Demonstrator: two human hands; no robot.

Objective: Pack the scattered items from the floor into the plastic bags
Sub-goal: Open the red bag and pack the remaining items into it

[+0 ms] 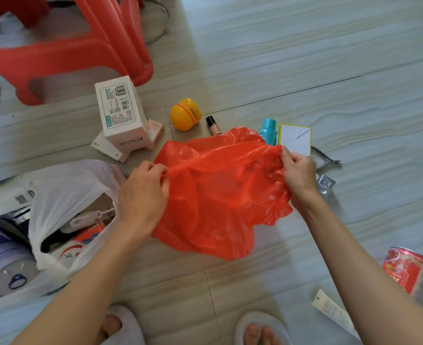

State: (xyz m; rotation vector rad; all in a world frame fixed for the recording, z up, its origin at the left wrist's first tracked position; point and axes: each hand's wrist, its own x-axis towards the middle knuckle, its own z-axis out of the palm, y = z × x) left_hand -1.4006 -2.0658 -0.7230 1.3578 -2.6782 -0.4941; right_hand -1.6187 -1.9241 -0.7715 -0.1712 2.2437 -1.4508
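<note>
A red plastic bag point(220, 195) hangs spread above the floor between my hands. My left hand point(143, 195) pinches its left rim and my right hand point(298, 170) pinches its right rim. A white plastic bag point(66, 192) with several items inside lies to the left. Beyond the red bag lie a white carton point(120, 113) on smaller boxes, a yellow egg-shaped container point(185, 113), a small black-capped bottle point(212, 124), a teal bottle point(268, 130) and a white card box point(295, 139). At the right lie metal clippers point(327, 161), a clear wrapper point(326, 183), a red can point(407, 270) and a white tube point(335, 312).
A stack of red plastic stools point(63, 43) stands at the upper left. My feet in white slippers point(125, 324) are at the bottom edge. More packed goods, including a white tin point(6, 267), sit at the far left.
</note>
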